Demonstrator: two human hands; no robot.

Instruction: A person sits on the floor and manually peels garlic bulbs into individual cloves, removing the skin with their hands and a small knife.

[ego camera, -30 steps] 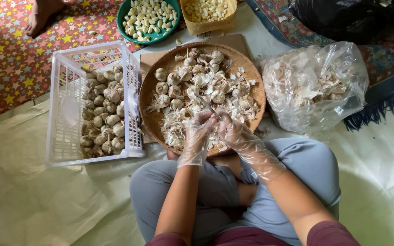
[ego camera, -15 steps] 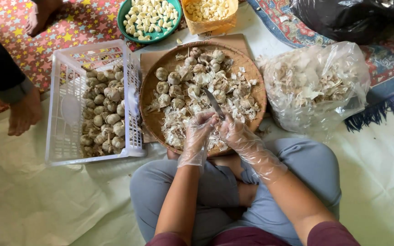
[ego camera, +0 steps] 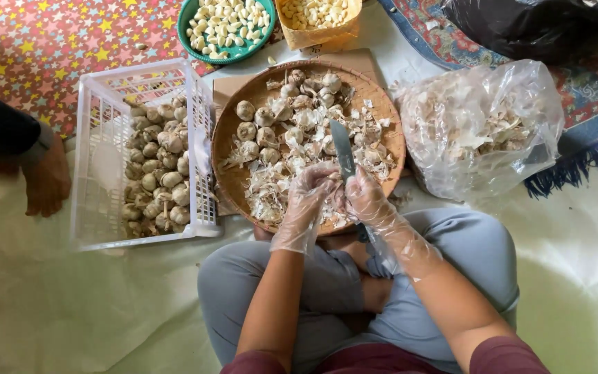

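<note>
A round woven tray [ego camera: 228, 145] on my lap edge holds several garlic bulbs [ego camera: 247, 111] and loose papery skins. Both my hands wear clear plastic gloves and meet over the tray's near rim. My right hand [ego camera: 368, 201] grips a knife [ego camera: 342, 147] whose blade points away over the garlic. My left hand [ego camera: 311, 190] pinches a small piece of garlic against the blade's base; the piece is mostly hidden by my fingers.
A white plastic crate [ego camera: 95, 159] with garlic bulbs lies to the left. A green bowl [ego camera: 195, 47] of peeled cloves and a yellow container [ego camera: 313, 34] stand beyond the tray. A clear bag of skins [ego camera: 479, 128] sits right. Another person's hand [ego camera: 46, 183] hangs at far left.
The knife blade has risen into view between my hands. Another person's arm has come in at the left and moved closer to the crate.
</note>
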